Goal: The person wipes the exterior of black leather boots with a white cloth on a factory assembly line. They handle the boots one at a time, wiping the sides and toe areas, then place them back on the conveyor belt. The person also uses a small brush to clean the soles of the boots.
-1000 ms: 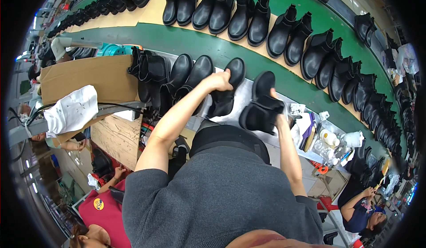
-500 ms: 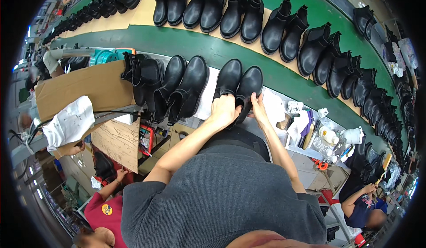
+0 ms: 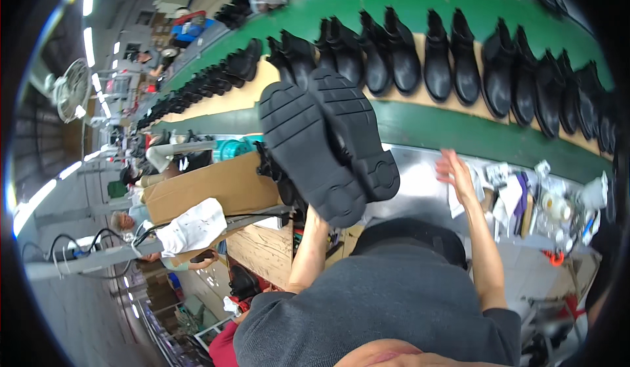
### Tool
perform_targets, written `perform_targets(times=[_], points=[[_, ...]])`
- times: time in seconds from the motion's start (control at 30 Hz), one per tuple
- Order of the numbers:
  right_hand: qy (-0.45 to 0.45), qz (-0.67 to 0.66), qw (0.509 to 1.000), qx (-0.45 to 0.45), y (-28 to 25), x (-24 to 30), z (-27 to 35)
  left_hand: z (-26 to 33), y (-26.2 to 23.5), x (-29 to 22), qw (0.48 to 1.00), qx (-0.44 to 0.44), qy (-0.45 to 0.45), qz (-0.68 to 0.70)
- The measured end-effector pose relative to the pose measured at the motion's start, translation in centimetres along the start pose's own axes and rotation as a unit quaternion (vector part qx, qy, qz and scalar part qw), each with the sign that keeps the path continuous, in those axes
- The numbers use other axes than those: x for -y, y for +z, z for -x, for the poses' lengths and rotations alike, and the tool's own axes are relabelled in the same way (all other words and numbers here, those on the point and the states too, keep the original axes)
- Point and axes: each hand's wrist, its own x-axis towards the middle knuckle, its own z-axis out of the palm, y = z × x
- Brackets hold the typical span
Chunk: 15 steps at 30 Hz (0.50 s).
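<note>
A pair of black ankle boots (image 3: 314, 145) is raised in front of me, its ridged dark soles turned toward the view. My left hand (image 3: 317, 217) holds the pair from behind; the boots cover its fingers, and only the wrist and forearm show below the heels. Off to the right, my right hand (image 3: 455, 173) is empty, fingers apart, over the metal bench top (image 3: 420, 186). Other black boots (image 3: 283, 186) stand partly hidden to the left of the raised pair.
A green conveyor belt (image 3: 420, 123) bearing rows of black boots runs across the far side. At left are a cardboard sheet (image 3: 210, 186) and a white cloth (image 3: 191, 227). Bottles (image 3: 556, 206) and cloths crowd the bench at right. A person's maroon sleeve (image 3: 224, 345) shows lower left.
The pair of boots has been lifted from the bench and turned soles toward the view by my left hand. My right hand has let go and moved right. The view has swung left.
</note>
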Motion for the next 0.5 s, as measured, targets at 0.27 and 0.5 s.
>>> perform_targets(times=[0.27, 0.5], points=[[-0.148, 0.271, 0.937, -0.166, -4.3, -8.3, -2.2, 0.0, 5.1, -8.0, 0.978, -0.038, 0.186, 0.082], [-0.199, 0.620, 0.754, -0.086, 3.5, -1.9, 0.5, -5.7, 15.1, -26.1, 0.580, -0.105, 0.628, -0.508]])
